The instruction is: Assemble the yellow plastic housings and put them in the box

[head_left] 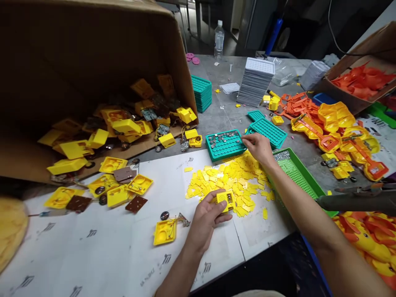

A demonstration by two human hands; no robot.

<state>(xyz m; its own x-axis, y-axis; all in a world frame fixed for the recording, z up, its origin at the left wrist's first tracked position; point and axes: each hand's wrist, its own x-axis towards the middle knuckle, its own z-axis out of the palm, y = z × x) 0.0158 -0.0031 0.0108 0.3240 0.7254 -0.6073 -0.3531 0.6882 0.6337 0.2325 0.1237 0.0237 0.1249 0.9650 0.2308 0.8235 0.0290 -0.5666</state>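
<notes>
My left hand [208, 218] is closed around a small yellow plastic box [227, 201] with a speaker grille and an open compartment facing up. Farther out, my right hand [258, 146] reaches to the right end of a teal tray [221, 154], fingertips pinched together. Small round button cells [221, 137] lie in that tray's far rows. Whatever the right fingertips hold is too small to make out. Between the hands a heap of flat yellow plastic covers [216, 179] spreads over the white board.
At left a large cardboard box [182, 49] lies on its side, spilling yellow housings with wires. An opened yellow housing [165, 232] sits near my left forearm. Right of my right forearm are a green basket [305, 177] and orange parts [298, 105]. Tray stacks [255, 84] stand behind.
</notes>
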